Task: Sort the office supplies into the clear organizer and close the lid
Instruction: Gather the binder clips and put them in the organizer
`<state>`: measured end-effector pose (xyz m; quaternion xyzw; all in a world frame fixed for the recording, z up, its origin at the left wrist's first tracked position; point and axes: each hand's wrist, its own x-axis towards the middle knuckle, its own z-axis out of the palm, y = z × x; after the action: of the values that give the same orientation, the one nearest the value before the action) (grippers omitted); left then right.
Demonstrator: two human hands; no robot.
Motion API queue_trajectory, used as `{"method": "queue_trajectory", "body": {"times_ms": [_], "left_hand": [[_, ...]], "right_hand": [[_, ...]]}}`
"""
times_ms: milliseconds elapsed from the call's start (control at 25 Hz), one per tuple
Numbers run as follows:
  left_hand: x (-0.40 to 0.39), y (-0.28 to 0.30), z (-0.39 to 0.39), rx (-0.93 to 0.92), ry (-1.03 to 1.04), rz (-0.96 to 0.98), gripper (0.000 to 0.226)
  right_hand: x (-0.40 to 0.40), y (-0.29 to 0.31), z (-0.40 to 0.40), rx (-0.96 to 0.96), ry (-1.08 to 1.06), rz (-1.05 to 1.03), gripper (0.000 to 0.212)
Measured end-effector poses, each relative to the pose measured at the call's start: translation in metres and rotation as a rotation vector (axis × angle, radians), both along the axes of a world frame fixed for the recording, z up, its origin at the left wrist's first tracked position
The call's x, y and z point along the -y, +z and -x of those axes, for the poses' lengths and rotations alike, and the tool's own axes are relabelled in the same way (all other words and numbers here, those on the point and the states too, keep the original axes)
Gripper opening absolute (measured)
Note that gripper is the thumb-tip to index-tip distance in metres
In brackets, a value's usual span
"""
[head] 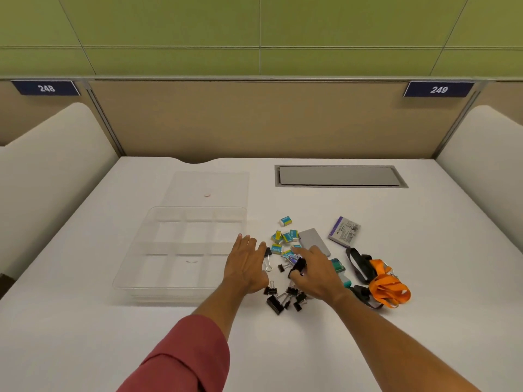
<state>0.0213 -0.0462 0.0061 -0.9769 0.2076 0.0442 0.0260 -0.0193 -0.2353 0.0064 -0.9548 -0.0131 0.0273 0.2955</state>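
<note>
A clear organizer [181, 284] with empty compartments lies on the white desk at the left. Its clear lid [208, 182] rests flat just behind it. To its right is a loose pile: small blue-and-yellow staple boxes [286, 236], black binder clips [278, 301], a grey pad [311, 237], a purple-edged packet [343, 232] and orange and black lanyards [387, 290]. My left hand [246, 264] hovers flat with fingers spread beside the organizer's right edge. My right hand [315, 274] sits over the pile, thumb and fingers pinching a black binder clip [298, 265].
A grey cable hatch [339, 176] is set into the desk at the back right. Beige partition walls stand behind, and padded dividers rise at both sides. The near part of the desk holds only my forearms.
</note>
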Motion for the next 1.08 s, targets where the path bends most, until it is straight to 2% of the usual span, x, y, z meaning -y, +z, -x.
{"method": "queue_trajectory", "body": {"times_ms": [120, 240, 360, 560, 800, 880, 1080], "left_hand": [[0.013, 0.001, -0.011, 0.003, 0.014, -0.027, 0.052], [0.026, -0.002, -0.020, -0.014, 0.022, -0.094, 0.046], [0.037, -0.010, -0.029, -0.057, 0.060, -0.079, 0.037], [0.053, -0.027, -0.036, -0.194, 0.208, 0.007, 0.041], [0.058, -0.039, -0.031, -0.233, 0.234, 0.014, 0.043], [0.059, -0.037, -0.029, -0.257, 0.275, 0.102, 0.040], [0.057, -0.025, -0.024, -0.195, 0.265, 0.259, 0.040]], "right_hand": [[0.009, 0.003, 0.001, 0.004, -0.058, -0.039, 0.053], [0.017, 0.004, 0.003, -0.020, -0.099, -0.053, 0.044], [0.023, 0.003, 0.005, -0.030, -0.109, -0.100, 0.036], [0.023, 0.002, 0.006, -0.025, -0.118, -0.143, 0.022], [0.020, -0.005, 0.004, -0.073, -0.109, -0.128, 0.006], [0.018, -0.006, 0.002, -0.101, -0.106, -0.093, 0.008], [0.007, -0.008, -0.001, -0.109, -0.137, -0.092, 0.033]]}}
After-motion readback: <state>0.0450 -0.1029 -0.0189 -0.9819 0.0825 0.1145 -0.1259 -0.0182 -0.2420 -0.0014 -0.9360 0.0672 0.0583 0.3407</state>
